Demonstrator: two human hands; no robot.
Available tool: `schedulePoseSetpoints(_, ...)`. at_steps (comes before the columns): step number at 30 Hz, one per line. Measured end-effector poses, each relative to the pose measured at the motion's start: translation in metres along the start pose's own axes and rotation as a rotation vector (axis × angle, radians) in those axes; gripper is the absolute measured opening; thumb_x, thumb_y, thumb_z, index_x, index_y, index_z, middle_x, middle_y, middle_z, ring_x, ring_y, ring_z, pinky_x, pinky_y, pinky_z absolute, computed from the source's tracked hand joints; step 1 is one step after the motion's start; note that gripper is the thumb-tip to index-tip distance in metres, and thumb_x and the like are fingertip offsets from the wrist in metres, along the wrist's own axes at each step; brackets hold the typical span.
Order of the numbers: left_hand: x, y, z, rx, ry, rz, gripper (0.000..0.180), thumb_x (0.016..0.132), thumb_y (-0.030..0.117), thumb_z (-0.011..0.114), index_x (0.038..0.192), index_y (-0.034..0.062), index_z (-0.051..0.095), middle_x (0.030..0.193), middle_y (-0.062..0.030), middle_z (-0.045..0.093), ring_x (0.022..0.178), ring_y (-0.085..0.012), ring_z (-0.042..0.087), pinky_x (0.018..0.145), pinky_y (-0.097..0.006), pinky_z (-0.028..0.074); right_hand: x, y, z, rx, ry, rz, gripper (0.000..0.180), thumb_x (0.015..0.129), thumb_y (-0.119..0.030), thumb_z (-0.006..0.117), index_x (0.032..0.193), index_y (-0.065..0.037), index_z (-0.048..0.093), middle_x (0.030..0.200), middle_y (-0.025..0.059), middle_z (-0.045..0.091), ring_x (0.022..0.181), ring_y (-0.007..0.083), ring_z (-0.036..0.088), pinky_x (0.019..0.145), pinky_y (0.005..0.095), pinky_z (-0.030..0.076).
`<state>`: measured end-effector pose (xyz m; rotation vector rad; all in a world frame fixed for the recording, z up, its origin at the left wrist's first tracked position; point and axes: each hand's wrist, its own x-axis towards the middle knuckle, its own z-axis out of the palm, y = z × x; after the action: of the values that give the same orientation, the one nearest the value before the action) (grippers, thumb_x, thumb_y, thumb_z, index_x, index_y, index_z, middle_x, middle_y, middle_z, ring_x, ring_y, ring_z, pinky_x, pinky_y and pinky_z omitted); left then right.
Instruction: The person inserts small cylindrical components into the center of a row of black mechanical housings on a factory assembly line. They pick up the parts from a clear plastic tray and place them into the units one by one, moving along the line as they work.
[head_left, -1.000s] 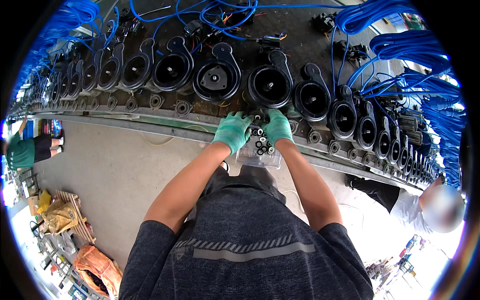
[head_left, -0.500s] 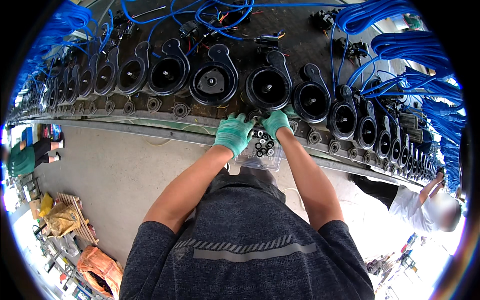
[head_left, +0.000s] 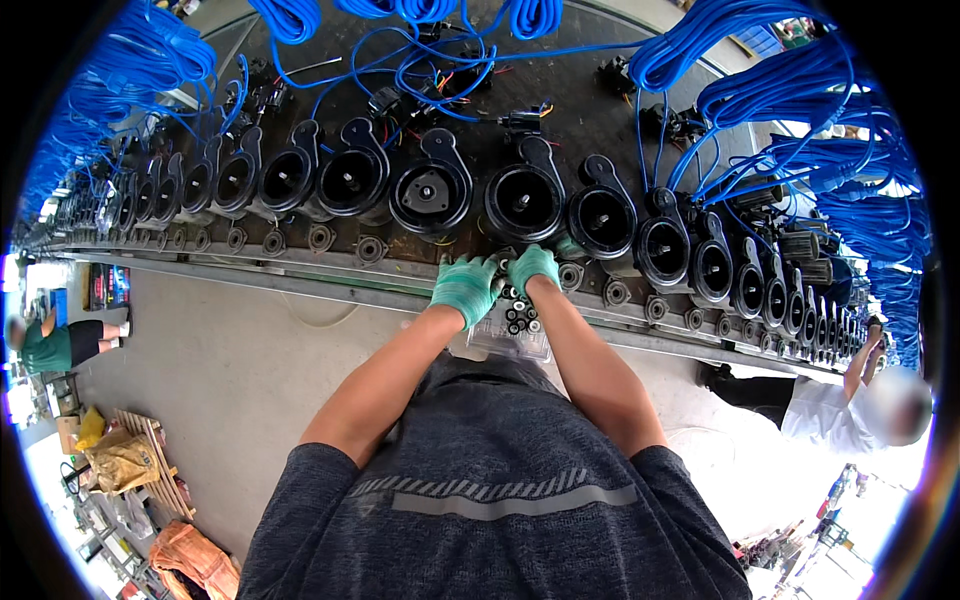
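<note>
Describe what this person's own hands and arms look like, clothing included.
The left hand and right hand wear matching green gloves that reach about the wrist. Both forearms are bare. Above them come short, dark grey, flecked sleeves, matching the shirt, which carries a plain light grey band below a row of slanted stripes.

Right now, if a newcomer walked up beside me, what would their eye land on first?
Probably the long row of round black housings with rounded tabs, curving across the dark workbench. Next, the bundled bright blue cables at both upper corners and along the top. At centre, the green-gloved left hand and right hand sit close together at the bench's front edge, above small black-and-white rings.
</note>
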<state>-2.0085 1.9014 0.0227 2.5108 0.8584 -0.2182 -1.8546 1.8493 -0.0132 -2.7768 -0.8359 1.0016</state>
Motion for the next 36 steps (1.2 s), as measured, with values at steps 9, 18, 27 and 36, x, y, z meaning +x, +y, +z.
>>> schedulePoseSetpoints(9,-0.024,-0.020,0.017,-0.070,0.169,0.064,0.063,0.091,0.039,0.069,0.144,0.0099,0.050,0.142,-0.0145,0.057,0.133,-0.0372,0.052,0.108,-0.050,0.042,-0.025,0.025,-0.038,0.374,0.009,-0.312,0.035,0.081,-0.015,0.072,0.114,-0.003,0.071,0.117,0.0241,0.070,0.110,0.0391,0.067,0.093,0.0419,0.055)
schedulePoseSetpoints(18,-0.023,-0.022,0.019,-0.409,-0.062,-0.308,0.047,0.091,0.030,0.068,0.132,0.0081,0.060,0.111,-0.0192,0.072,0.104,-0.0388,0.067,0.091,-0.047,0.053,-0.122,0.004,-0.137,0.377,0.606,-0.821,0.020,0.082,-0.007,0.073,0.102,-0.007,0.070,0.097,0.0122,0.065,0.094,0.0351,0.063,0.081,0.0432,0.053)
schedulePoseSetpoints(27,-0.020,-0.049,0.017,-0.444,0.087,-0.453,0.034,0.092,0.025,0.065,0.122,0.0117,0.066,0.112,-0.0215,0.071,0.106,-0.0407,0.066,0.090,-0.048,0.053,-0.060,-0.019,-0.126,-0.020,0.779,-1.021,0.024,0.077,-0.004,0.070,0.101,-0.010,0.073,0.098,0.0086,0.065,0.095,0.0314,0.061,0.084,0.0411,0.054)
schedulePoseSetpoints(36,-0.042,-0.053,0.022,-0.502,0.288,-0.332,0.053,0.092,0.030,0.071,0.135,0.0025,0.057,0.134,-0.0223,0.060,0.120,-0.0399,0.059,0.100,-0.046,0.049,-0.098,0.016,-0.107,-0.052,0.523,-1.144,0.030,0.082,-0.010,0.068,0.111,-0.009,0.071,0.110,0.0104,0.066,0.105,0.0321,0.062,0.094,0.0420,0.053)
